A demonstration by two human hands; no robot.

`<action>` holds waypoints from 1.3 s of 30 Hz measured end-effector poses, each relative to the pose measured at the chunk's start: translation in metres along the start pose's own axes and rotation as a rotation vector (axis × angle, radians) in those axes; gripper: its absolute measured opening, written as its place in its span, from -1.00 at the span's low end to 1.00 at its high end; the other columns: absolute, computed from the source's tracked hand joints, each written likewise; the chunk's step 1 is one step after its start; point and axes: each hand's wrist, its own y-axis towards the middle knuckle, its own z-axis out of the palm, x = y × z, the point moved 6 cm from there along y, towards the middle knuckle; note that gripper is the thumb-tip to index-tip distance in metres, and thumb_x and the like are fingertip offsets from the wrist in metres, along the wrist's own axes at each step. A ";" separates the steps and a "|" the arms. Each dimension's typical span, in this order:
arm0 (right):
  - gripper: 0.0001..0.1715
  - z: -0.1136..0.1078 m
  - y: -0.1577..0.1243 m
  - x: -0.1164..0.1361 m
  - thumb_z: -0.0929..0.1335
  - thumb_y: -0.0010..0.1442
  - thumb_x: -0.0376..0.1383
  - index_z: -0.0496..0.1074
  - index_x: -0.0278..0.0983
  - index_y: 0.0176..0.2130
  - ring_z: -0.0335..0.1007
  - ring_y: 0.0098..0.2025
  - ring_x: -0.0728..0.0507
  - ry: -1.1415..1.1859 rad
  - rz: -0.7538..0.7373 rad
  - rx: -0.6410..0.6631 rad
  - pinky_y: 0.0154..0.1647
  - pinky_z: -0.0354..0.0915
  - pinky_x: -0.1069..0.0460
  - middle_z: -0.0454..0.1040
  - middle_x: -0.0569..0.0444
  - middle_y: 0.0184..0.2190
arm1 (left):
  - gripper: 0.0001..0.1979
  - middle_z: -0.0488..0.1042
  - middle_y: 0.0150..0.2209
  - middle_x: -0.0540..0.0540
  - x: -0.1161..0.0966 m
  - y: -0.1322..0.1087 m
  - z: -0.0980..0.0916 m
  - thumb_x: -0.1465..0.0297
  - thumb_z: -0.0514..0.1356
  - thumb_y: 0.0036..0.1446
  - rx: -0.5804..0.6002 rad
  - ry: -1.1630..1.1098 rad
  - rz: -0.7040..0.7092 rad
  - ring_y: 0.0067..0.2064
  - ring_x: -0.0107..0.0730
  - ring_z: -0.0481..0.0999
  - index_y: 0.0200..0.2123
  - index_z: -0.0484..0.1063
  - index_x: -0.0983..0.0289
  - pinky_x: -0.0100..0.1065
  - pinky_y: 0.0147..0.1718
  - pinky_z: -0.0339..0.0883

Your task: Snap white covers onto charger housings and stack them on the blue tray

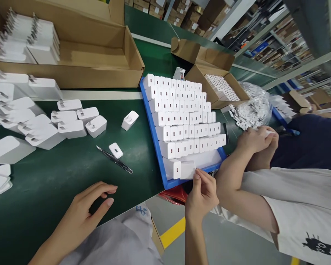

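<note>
My right hand (202,193) pinches the near end of a white charger block (187,170) in the front row of a blue tray (156,147). Beside that block stands another white charger (172,168) with its port facing up. Rows of similar chargers (182,106) fill the tray behind them. Over the green table my left hand (91,206) is open, fingers apart, holding nothing. Black tweezers (114,159) lie beyond it, beside a small white cover with a slot (116,150). A single charger with prongs (130,120) lies left of the tray.
Several white chargers (41,129) lie at left, under a cardboard box (93,48) holding more. An open box of white parts (220,86) and a plastic bag of small parts (253,106) are at right. A co-worker's hands (260,140) are close by.
</note>
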 end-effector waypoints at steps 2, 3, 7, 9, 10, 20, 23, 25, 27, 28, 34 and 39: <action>-0.82 0.000 -0.004 0.000 0.35 0.30 -0.27 0.56 -0.27 -0.17 0.51 -0.13 -0.22 0.017 0.012 -0.121 -0.13 0.46 -0.18 0.52 -0.07 -0.21 | -0.69 0.57 -0.10 0.07 0.002 0.001 -0.001 0.07 0.14 0.21 0.001 0.004 0.015 -0.19 -0.28 0.55 -0.14 0.56 0.07 -0.54 -0.59 0.34; -0.81 0.002 -0.007 0.000 0.36 0.30 -0.26 0.56 -0.27 -0.16 0.50 -0.12 -0.24 0.022 0.009 -0.171 -0.13 0.46 -0.19 0.51 -0.08 -0.20 | -0.69 0.57 -0.11 0.07 0.004 0.002 -0.001 0.08 0.13 0.22 0.011 0.011 0.032 -0.20 -0.28 0.55 -0.14 0.55 0.07 -0.54 -0.57 0.36; -0.83 0.007 -0.017 -0.002 0.37 0.28 -0.28 0.54 -0.27 -0.14 0.51 -0.13 -0.23 0.032 -0.032 -0.212 -0.22 0.49 -0.16 0.50 -0.09 -0.17 | -0.71 0.58 -0.09 0.07 0.011 0.004 0.000 0.11 0.13 0.24 0.085 0.056 0.081 -0.20 -0.29 0.57 -0.10 0.53 0.07 -0.57 -0.61 0.35; -0.87 0.007 -0.022 -0.002 0.40 0.24 -0.31 0.54 -0.27 -0.17 0.53 -0.18 -0.21 0.032 -0.077 -0.153 -0.26 0.49 -0.13 0.53 -0.06 -0.23 | -0.70 0.57 -0.08 0.08 0.013 0.005 0.000 0.11 0.11 0.26 0.097 0.069 0.084 -0.19 -0.29 0.57 -0.07 0.52 0.08 -0.58 -0.64 0.32; -0.89 0.006 -0.024 -0.001 0.42 0.22 -0.33 0.54 -0.26 -0.20 0.54 -0.21 -0.20 0.028 -0.106 -0.122 -0.28 0.49 -0.11 0.54 -0.05 -0.26 | -0.70 0.57 -0.08 0.09 0.013 0.005 0.000 0.11 0.11 0.26 0.099 0.072 0.087 -0.19 -0.29 0.56 -0.07 0.51 0.08 -0.58 -0.65 0.32; -0.89 0.018 -0.021 0.014 0.43 0.20 -0.42 0.56 -0.25 -0.23 0.55 -0.25 -0.19 -0.002 -0.269 -0.140 -0.30 0.47 -0.09 0.57 -0.03 -0.30 | -0.69 0.57 -0.09 0.08 0.009 0.006 0.001 0.11 0.09 0.27 0.078 0.089 0.085 -0.20 -0.31 0.56 -0.08 0.52 0.08 -0.55 -0.61 0.34; -0.89 0.020 -0.018 0.016 0.39 0.24 -0.39 0.57 -0.27 -0.24 0.54 -0.26 -0.19 0.028 -0.279 -0.137 -0.33 0.45 -0.09 0.57 -0.04 -0.29 | -0.68 0.57 -0.11 0.07 0.007 0.006 0.001 0.09 0.08 0.27 0.059 0.075 0.074 -0.20 -0.31 0.56 -0.10 0.52 0.09 -0.55 -0.61 0.31; -0.81 0.020 -0.018 0.016 0.33 0.31 -0.36 0.58 -0.28 -0.24 0.54 -0.25 -0.21 0.053 -0.280 -0.113 -0.32 0.45 -0.11 0.56 -0.07 -0.28 | -0.68 0.57 -0.10 0.06 0.007 0.005 0.002 0.09 0.08 0.27 0.063 0.068 0.063 -0.19 -0.31 0.56 -0.09 0.51 0.07 -0.55 -0.61 0.30; -0.71 0.020 -0.019 0.016 0.27 0.35 -0.33 0.59 -0.28 -0.24 0.54 -0.23 -0.22 0.076 -0.282 -0.090 -0.31 0.45 -0.12 0.55 -0.08 -0.26 | -0.69 0.56 -0.09 0.05 0.006 0.005 0.003 0.09 0.08 0.28 0.065 0.069 0.054 -0.18 -0.31 0.55 -0.08 0.51 0.06 -0.55 -0.60 0.30; -0.69 0.020 -0.020 0.017 0.26 0.36 -0.33 0.59 -0.28 -0.23 0.54 -0.21 -0.22 0.085 -0.284 -0.084 -0.31 0.45 -0.12 0.55 -0.08 -0.25 | -0.69 0.56 -0.08 0.05 0.006 0.005 0.003 0.10 0.08 0.28 0.064 0.072 0.053 -0.17 -0.31 0.55 -0.08 0.51 0.05 -0.55 -0.60 0.30; -0.75 0.024 -0.026 0.019 0.28 0.32 -0.38 0.57 -0.28 -0.20 0.52 -0.14 -0.21 0.104 -0.291 -0.074 -0.23 0.48 -0.15 0.49 -0.09 -0.17 | -0.68 0.56 -0.11 0.06 0.001 0.007 0.002 0.12 0.07 0.28 0.069 0.108 0.090 -0.20 -0.32 0.55 -0.09 0.53 0.08 -0.52 -0.57 0.34; -0.82 0.029 -0.026 0.019 0.31 0.28 -0.39 0.53 -0.28 -0.20 0.49 -0.09 -0.22 0.123 -0.293 -0.107 -0.12 0.47 -0.19 0.47 -0.09 -0.12 | -0.71 0.57 -0.13 0.07 -0.004 0.008 0.001 0.18 0.06 0.30 0.065 0.110 0.116 -0.20 -0.31 0.57 -0.10 0.52 0.12 -0.48 -0.50 0.39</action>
